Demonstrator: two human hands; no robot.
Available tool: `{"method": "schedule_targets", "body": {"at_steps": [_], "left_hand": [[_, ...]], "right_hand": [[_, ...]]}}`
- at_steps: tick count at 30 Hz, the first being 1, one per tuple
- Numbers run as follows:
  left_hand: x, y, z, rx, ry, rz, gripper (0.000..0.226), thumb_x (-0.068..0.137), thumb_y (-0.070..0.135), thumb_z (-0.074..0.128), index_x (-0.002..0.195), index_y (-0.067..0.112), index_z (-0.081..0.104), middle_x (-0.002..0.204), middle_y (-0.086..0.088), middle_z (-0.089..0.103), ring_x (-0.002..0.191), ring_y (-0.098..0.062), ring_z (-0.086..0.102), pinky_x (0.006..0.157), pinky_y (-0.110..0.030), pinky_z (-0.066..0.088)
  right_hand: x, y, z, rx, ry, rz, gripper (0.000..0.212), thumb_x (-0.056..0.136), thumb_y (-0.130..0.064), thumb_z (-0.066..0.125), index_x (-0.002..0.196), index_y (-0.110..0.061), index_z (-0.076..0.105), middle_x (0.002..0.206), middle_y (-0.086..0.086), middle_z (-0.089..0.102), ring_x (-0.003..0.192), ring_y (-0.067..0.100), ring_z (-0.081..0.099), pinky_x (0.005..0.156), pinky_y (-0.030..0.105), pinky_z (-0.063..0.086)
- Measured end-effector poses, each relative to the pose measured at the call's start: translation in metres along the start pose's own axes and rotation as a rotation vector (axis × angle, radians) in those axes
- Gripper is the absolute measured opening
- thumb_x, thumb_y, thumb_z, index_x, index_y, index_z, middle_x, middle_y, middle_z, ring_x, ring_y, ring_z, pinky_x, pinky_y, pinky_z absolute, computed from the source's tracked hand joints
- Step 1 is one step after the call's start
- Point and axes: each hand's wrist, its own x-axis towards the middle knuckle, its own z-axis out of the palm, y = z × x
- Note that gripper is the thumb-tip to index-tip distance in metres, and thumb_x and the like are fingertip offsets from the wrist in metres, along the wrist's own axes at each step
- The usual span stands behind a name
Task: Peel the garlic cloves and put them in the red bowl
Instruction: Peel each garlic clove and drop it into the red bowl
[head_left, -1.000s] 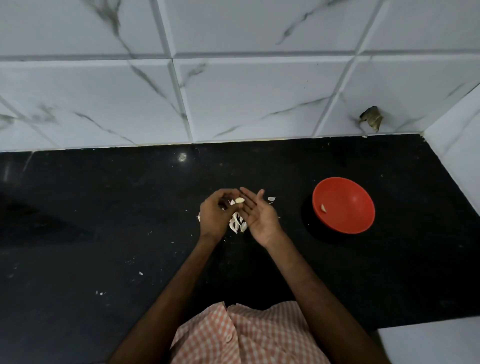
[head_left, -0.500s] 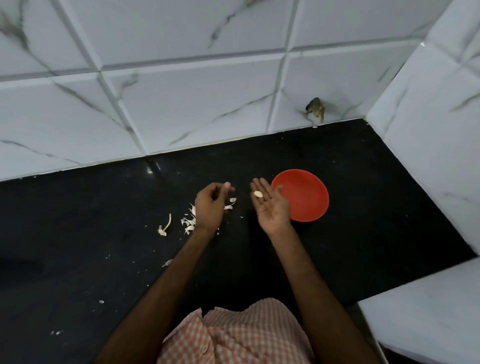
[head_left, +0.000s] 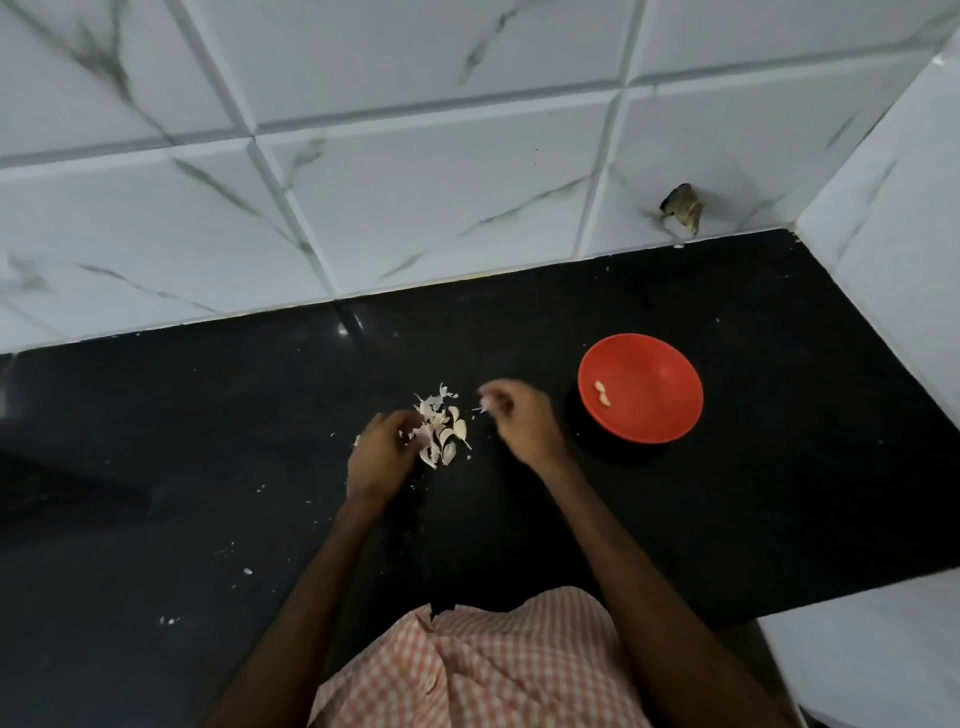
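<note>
A red bowl (head_left: 660, 410) stands on the black counter (head_left: 727, 519) to the right, with two peeled garlic cloves (head_left: 602, 393) inside near its left wall. A small pile of garlic cloves and loose skins (head_left: 441, 431) lies left of the bowl. My left hand (head_left: 382, 457) is at the pile's left edge, its fingers curled around white garlic pieces. My right hand (head_left: 519, 415) hovers between the pile and the bowl, blurred, with its fingers curled. A white scrap shows at its fingertips, and whether they hold it is unclear.
Small bits of skin (head_left: 247, 571) are scattered over the counter to the left and front. White marble-look tiles (head_left: 415, 208) form the back wall and the right side wall. A white surface (head_left: 872, 649) adjoins the counter's front right corner.
The peeled clove that lay on my right palm is now in the bowl beside the first one. My right hand has come back toward the pile, and my left hand has dropped onto it.
</note>
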Motion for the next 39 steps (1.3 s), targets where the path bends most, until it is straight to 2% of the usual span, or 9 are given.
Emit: {"method": "schedule_targets", "body": {"at_steps": [3, 6, 10, 14, 17, 25, 31, 35, 39], "left_hand": [[-0.011, -0.003, 0.008, 0.180, -0.126, 0.038, 0.041, 0.093, 0.034, 0.069, 0.133, 0.036, 0.060, 0.124, 0.005, 0.053, 0.107, -0.014, 0.060, 0.082, -0.034, 0.052], [-0.013, -0.005, 0.011, 0.222, -0.150, 0.036, 0.045, 0.095, 0.029, 0.066, 0.139, 0.034, 0.055, 0.130, 0.003, 0.050, 0.112, -0.017, 0.058, 0.086, -0.038, 0.054], [-0.015, -0.003, 0.009, 0.144, -0.065, 0.039, 0.036, 0.099, 0.032, 0.061, 0.134, 0.032, 0.058, 0.128, 0.008, 0.052, 0.105, -0.011, 0.060, 0.082, -0.034, 0.052], [-0.015, 0.007, 0.011, -0.062, -0.010, 0.011, 0.019, 0.097, 0.037, 0.063, 0.116, 0.034, 0.065, 0.111, 0.015, 0.061, 0.087, -0.004, 0.061, 0.072, -0.029, 0.046], [-0.014, 0.014, 0.015, -0.326, -0.062, 0.000, 0.019, 0.090, 0.039, 0.074, 0.108, 0.034, 0.069, 0.094, 0.014, 0.069, 0.083, -0.008, 0.066, 0.075, -0.030, 0.052], [-0.018, 0.026, 0.006, -0.763, -0.033, -0.098, 0.006, 0.087, 0.010, 0.077, 0.093, 0.012, 0.076, 0.089, 0.002, 0.078, 0.088, -0.009, 0.072, 0.081, -0.024, 0.055], [-0.023, 0.030, 0.006, -0.904, 0.003, -0.209, 0.009, 0.084, 0.005, 0.079, 0.083, 0.011, 0.073, 0.081, -0.001, 0.077, 0.080, -0.010, 0.073, 0.077, -0.024, 0.056], [-0.023, 0.038, 0.004, -1.041, 0.055, -0.236, 0.010, 0.083, 0.003, 0.078, 0.090, 0.007, 0.072, 0.089, -0.007, 0.077, 0.087, -0.018, 0.072, 0.080, -0.030, 0.056], [-0.021, 0.044, 0.002, -1.096, 0.077, -0.164, 0.012, 0.088, 0.003, 0.073, 0.099, 0.006, 0.071, 0.098, -0.014, 0.074, 0.090, -0.024, 0.067, 0.077, -0.037, 0.055]], "right_hand": [[-0.006, 0.004, 0.043, -0.329, -0.268, -0.059, 0.040, 0.089, -0.025, 0.077, 0.126, -0.013, 0.066, 0.122, 0.007, 0.060, 0.113, 0.022, 0.058, 0.100, 0.028, 0.047], [-0.006, 0.014, 0.055, -0.438, -0.220, -0.108, 0.035, 0.090, -0.011, 0.072, 0.124, -0.015, 0.068, 0.124, 0.007, 0.057, 0.116, 0.024, 0.057, 0.102, 0.034, 0.044], [-0.010, 0.020, 0.052, -0.184, -0.055, -0.009, 0.016, 0.093, -0.004, 0.069, 0.106, -0.009, 0.074, 0.108, 0.005, 0.071, 0.099, 0.017, 0.067, 0.093, 0.035, 0.054], [-0.021, 0.015, 0.051, 0.225, 0.063, 0.193, 0.017, 0.091, 0.001, 0.070, 0.091, -0.015, 0.072, 0.083, -0.004, 0.073, 0.075, 0.013, 0.072, 0.075, 0.038, 0.063], [-0.027, 0.006, 0.054, 0.422, 0.084, 0.219, 0.018, 0.092, 0.000, 0.069, 0.087, -0.017, 0.071, 0.082, -0.002, 0.073, 0.068, 0.011, 0.071, 0.067, 0.028, 0.061], [-0.027, -0.011, 0.059, 0.519, 0.093, 0.224, 0.004, 0.092, -0.012, 0.073, 0.088, -0.011, 0.072, 0.083, 0.006, 0.074, 0.071, 0.014, 0.068, 0.064, 0.035, 0.059], [-0.022, -0.020, 0.056, 0.234, 0.069, 0.206, 0.014, 0.091, -0.025, 0.075, 0.089, -0.012, 0.073, 0.084, -0.003, 0.073, 0.079, 0.007, 0.068, 0.071, 0.022, 0.053], [-0.028, -0.030, 0.060, 0.664, 0.084, 0.409, 0.015, 0.099, -0.020, 0.065, 0.087, -0.013, 0.071, 0.071, -0.002, 0.068, 0.063, 0.003, 0.062, 0.053, 0.018, 0.046], [-0.033, -0.034, 0.059, 0.833, -0.031, 0.447, 0.016, 0.101, -0.024, 0.061, 0.095, -0.014, 0.072, 0.079, -0.004, 0.071, 0.072, 0.005, 0.066, 0.065, 0.024, 0.051]]}}
